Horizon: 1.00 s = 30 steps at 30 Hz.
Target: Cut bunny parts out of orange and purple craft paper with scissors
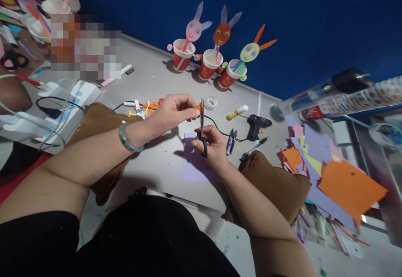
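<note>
Scissors [202,120] are gripped in my right hand [213,145], their blades pointing up and away from me. My left hand [172,114] pinches a small piece of orange paper [198,107] right beside the blades; whether the blades are cutting into it I cannot tell. Below my right hand a sheet of purple paper [199,166] lies on the table, partly covered by the hand. A roll of clear tape [211,103] sits just beyond the scissor tips. To the right are purple thread snips [231,142] and a black glue gun [256,126].
Three red paper cups [184,57] with rabbit-faced figures stand along the blue wall. A glue stick [238,112] and a pen [254,149] lie to the right, near brown cushions [273,183] and stacked coloured paper [348,180]. Orange scraps [150,106] and a power strip [73,105] are leftward.
</note>
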Each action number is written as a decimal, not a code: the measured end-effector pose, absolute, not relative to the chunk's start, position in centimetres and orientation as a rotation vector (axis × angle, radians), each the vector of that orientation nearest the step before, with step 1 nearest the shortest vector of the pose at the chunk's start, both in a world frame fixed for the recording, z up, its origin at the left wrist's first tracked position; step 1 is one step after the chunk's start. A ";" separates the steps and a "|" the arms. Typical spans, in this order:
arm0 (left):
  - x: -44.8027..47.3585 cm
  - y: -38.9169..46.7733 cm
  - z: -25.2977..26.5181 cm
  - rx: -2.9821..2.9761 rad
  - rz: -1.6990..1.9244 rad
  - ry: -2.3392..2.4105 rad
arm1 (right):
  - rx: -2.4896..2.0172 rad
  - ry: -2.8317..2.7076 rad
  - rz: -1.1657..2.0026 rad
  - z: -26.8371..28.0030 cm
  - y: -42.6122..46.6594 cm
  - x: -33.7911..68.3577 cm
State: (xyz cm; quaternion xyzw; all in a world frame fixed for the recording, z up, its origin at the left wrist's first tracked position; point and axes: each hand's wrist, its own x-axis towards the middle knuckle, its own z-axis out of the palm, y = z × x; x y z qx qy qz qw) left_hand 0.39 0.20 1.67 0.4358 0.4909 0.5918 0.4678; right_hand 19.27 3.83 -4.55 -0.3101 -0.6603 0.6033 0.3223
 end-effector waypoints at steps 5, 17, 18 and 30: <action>0.4 0.2 1.6 1.095 1.416 1.209 | -0.782 -1.720 1.590 -4.7 3.9 19.3; 0.4 0.1 1.6 1.101 1.420 1.201 | -0.766 -1.719 1.587 -4.9 3.9 19.3; 0.4 0.1 1.7 1.098 1.420 1.205 | -0.763 -1.716 1.588 -5.0 3.9 19.3; 0.4 0.1 1.9 1.077 1.439 1.198 | -0.777 -1.718 1.577 -4.8 3.8 19.3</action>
